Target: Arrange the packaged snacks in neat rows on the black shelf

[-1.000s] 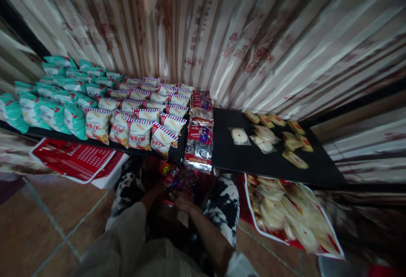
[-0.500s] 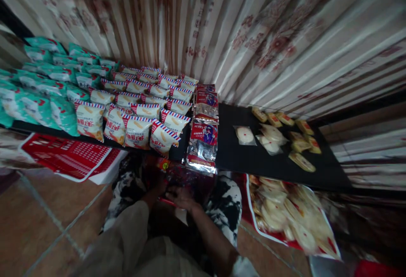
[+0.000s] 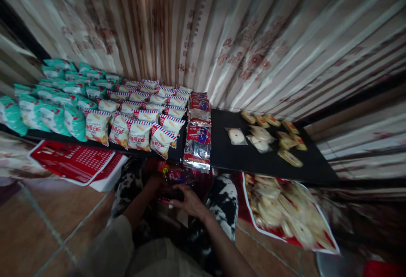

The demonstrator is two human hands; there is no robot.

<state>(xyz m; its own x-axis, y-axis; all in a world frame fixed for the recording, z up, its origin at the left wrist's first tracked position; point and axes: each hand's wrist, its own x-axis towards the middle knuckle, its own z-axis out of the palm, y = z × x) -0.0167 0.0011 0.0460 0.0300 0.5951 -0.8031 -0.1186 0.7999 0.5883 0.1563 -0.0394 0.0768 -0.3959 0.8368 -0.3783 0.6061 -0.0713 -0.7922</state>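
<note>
Both my hands reach into a dark box of red snack packets (image 3: pixel 182 177) between my knees, below the front edge of a black shelf (image 3: pixel 253 160). My right hand (image 3: pixel 187 200) lies curled over the packets, fingers bent. My left hand (image 3: pixel 154 182) is deeper in the box and mostly in shadow, its fingers hard to make out. On the shelf just above stands a column of red and silver packets (image 3: pixel 198 135).
Left on the shelf lie rows of white striped bags (image 3: pixel 139 114) and teal bags (image 3: pixel 47 99). Small wrapped cakes (image 3: pixel 269 135) sit on the right. A red crate lid (image 3: pixel 71 165) lies lower left, a tray of pale pastries (image 3: pixel 285 211) lower right. Curtains hang behind.
My right hand has lifted a little and moved over the packets in the box. The view has shifted slightly; the shelf goods have not moved.
</note>
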